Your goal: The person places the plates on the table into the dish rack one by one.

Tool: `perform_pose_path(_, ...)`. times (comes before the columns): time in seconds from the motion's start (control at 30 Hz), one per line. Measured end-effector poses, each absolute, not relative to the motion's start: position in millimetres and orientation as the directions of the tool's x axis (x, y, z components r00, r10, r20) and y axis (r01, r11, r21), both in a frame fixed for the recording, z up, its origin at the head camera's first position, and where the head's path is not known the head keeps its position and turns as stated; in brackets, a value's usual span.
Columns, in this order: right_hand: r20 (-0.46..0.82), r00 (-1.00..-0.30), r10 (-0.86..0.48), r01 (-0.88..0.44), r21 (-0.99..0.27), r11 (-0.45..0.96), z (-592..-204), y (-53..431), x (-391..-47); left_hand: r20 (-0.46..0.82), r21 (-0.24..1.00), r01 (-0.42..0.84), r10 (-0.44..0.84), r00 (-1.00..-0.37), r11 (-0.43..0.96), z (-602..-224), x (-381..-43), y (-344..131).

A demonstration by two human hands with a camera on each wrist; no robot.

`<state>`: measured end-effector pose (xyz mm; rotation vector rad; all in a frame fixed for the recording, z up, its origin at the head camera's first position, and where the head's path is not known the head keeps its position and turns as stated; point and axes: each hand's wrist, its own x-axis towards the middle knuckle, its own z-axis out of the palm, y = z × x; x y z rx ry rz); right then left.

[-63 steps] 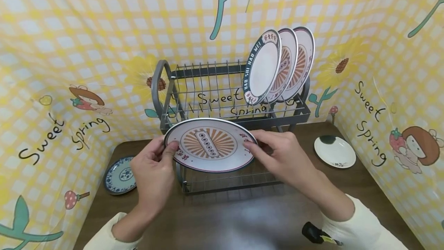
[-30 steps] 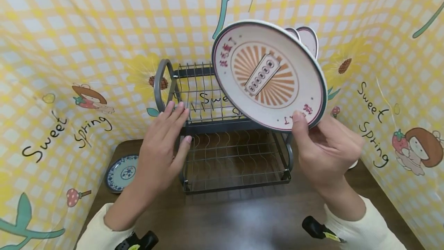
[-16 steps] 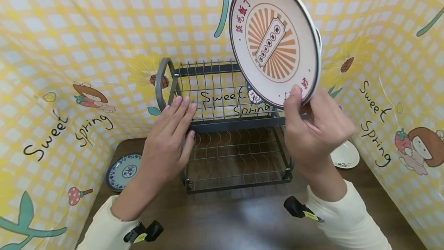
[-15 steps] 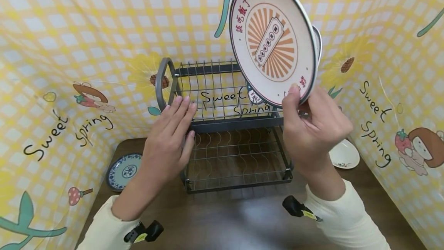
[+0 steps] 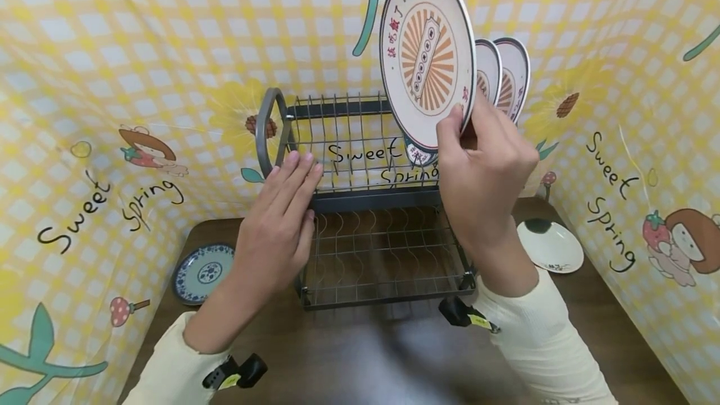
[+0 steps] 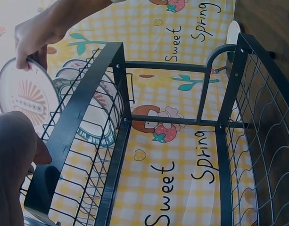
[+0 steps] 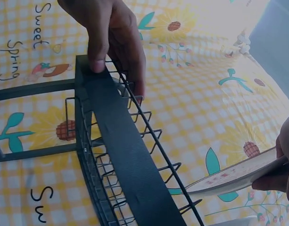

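Aloft, the right hand (image 5: 488,170) is pinching a sunburst plate (image 5: 425,61) while the left hand (image 5: 274,227) is gripping the dish rack (image 5: 377,201).

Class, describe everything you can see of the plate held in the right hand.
The plate is round and whitish, seemingly ceramic, with a dark rim line, red characters and an orange sunburst behind a central label. The right hand pinches its edge, thumb on the decorated face. It tilts steeply above the rack, partly hiding another plate; whether it touches either is unclear.
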<state>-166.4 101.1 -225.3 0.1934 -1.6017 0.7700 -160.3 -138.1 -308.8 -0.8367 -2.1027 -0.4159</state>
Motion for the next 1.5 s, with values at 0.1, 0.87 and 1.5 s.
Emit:
perform_pose_path(0.1,0.922,-0.249,0.297,-0.522,-0.387,0.761,-221.2,101.5,-170.0,0.788,0.013,0.692,0.418,-0.451,0.722,-308.1,-160.5,-137.8)
perform_pose_path(0.87,0.839,-0.507,0.196,-0.358,-0.412,0.838,-217.9,95.2,-185.4,0.723,-0.029,0.645,0.462,-0.514,0.763,-303.4,-157.1,-140.3)
perform_pose_path(1.5,0.741,-0.662,0.113,-0.258,-0.367,0.894,-218.1,89.2,-195.0,0.704,-0.049,0.643,0.483,-0.52,0.764,-300.2,-156.6,-142.4)
